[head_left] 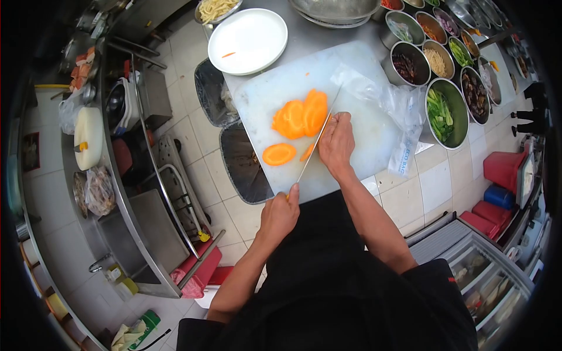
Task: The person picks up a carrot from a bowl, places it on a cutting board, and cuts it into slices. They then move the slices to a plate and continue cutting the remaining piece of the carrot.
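My left hand [280, 217] is closed round the handle of a knife [317, 140], whose long thin blade slants up and right over the white cutting board [363, 158]. Curled fingers of my right hand [338, 140] press together against the right side of the blade; what they hold is hidden under them. Left of the blade lie overlapping orange slices [300, 116], like carrot. A separate oval slice [279, 154] is nearer the board's left edge, and a small orange piece [307, 152] touches the blade. A clear plastic bag [380, 96] lies across the board's upper right.
A white plate [249, 41] with an orange sliver overlaps the board's top left corner. Metal containers of cut food, one with greens [440, 114], crowd the right. Black-lined bins [243, 167] stand below the board's left edge. A metal sink [153, 225] is at left.
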The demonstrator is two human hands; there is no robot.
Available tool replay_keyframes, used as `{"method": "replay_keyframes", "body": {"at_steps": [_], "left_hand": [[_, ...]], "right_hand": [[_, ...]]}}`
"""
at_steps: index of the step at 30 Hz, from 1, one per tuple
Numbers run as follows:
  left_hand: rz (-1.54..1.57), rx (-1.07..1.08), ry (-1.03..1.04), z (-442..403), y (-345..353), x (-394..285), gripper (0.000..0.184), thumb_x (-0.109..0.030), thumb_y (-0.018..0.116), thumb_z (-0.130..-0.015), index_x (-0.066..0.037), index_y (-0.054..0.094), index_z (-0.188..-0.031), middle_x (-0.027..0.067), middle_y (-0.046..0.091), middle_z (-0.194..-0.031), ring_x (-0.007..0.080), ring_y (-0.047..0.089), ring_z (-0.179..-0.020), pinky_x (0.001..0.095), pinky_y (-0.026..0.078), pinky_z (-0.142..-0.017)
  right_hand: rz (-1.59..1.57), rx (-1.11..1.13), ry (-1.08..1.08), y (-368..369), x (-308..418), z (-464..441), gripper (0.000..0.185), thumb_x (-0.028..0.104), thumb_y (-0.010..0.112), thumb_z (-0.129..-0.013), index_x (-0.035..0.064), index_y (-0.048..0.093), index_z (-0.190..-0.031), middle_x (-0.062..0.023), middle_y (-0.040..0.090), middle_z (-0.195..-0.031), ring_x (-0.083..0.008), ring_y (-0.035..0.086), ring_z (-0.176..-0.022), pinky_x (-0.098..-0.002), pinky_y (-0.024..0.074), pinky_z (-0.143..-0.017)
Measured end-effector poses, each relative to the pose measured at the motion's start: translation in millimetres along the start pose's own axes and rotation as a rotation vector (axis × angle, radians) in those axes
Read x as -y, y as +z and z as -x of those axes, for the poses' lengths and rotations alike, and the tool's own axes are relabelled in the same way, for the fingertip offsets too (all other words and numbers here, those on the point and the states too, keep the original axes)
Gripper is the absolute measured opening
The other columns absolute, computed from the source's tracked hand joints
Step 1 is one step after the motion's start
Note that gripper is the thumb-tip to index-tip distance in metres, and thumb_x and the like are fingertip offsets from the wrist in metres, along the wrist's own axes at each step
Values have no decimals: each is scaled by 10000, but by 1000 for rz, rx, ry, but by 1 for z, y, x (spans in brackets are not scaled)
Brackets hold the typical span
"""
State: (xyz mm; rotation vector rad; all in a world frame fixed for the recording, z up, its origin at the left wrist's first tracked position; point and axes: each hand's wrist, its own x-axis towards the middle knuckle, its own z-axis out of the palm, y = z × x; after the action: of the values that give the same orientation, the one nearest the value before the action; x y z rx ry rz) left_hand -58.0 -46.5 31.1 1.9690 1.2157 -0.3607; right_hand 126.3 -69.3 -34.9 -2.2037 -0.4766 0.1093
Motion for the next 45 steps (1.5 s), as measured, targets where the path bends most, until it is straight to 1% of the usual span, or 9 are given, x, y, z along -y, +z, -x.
{"method": "replay_keyframes", "body": {"at_steps": [12, 16, 19, 24, 28, 36, 39, 43, 45], "left_hand": [[75, 10, -9, 50, -20, 5, 620, -455, 381, -1012, 89, 571, -783, 376, 577, -713, 554, 581, -751, 577, 448, -714], [-10, 51, -93, 85, -29, 26, 603, -456, 391, -1007, 77, 575, -791, 366, 581, -701, 550, 588, -737, 577, 451, -698], [-5, 67, -134, 95, -31, 32, 604, -462, 400, -1002, 73, 584, -790, 373, 584, -717, 553, 590, -757, 581, 455, -712], [-23, 46, -66, 33, -1, 14, 619, -452, 375, -1012, 84, 595, -795, 377, 586, -769, 558, 574, -817, 573, 449, -755], [3, 39, -45, 9, -16, -3, 642, -473, 363, -1010, 91, 599, -814, 379, 604, -827, 545, 586, -858, 577, 450, -780], [13, 60, -55, 73, -33, 18, 610, -461, 384, -1010, 78, 580, -802, 356, 592, -718, 547, 591, -758, 569, 453, -701], [-15, 84, -119, 90, -43, 19, 603, -460, 393, -1007, 73, 578, -794, 355, 590, -706, 550, 590, -746, 574, 453, -689], [-22, 40, -89, 82, -27, 27, 589, -409, 391, -1021, 84, 575, -757, 378, 551, -696, 570, 555, -743, 582, 425, -696], [-39, 25, -55, 56, -10, 31, 611, -452, 392, -1009, 83, 586, -786, 370, 577, -719, 560, 575, -749, 586, 447, -715]], "right_hand": [[-4, 17, 15, 0, -2, 0, 151, 164, 382, -1002, 24, 438, -992, -225, 575, -878, -417, 559, -820, -479, 432, -725], [1, 20, 11, 0, -4, 0, 147, 162, 379, -1003, 26, 433, -987, -219, 574, -873, -413, 557, -815, -479, 431, -721], [-27, -23, -29, 0, -4, -1, 100, 106, 428, -940, 14, 460, -961, -227, 569, -839, -411, 549, -787, -501, 425, -701], [-5, 8, -4, 0, -1, 1, 108, 109, 427, -939, 10, 464, -966, -227, 569, -846, -414, 555, -807, -498, 429, -714], [-10, 2, 21, 0, 0, -3, 118, 113, 427, -939, 6, 469, -967, -229, 570, -845, -414, 558, -812, -500, 430, -719], [-18, 20, 21, -3, -1, 0, 153, 159, 378, -998, 20, 441, -985, -217, 574, -885, -405, 556, -816, -474, 432, -732], [-22, -7, 9, -1, -1, 0, 110, 107, 432, -939, 8, 465, -973, -215, 572, -844, -397, 554, -790, -492, 429, -706], [-35, 5, -8, -1, -4, 0, 105, 103, 433, -941, 10, 464, -978, -216, 575, -852, -394, 554, -792, -491, 427, -706], [-41, -1, -9, 0, -4, 0, 101, 106, 433, -947, 13, 464, -972, -217, 574, -854, -397, 550, -796, -491, 426, -710]]}}
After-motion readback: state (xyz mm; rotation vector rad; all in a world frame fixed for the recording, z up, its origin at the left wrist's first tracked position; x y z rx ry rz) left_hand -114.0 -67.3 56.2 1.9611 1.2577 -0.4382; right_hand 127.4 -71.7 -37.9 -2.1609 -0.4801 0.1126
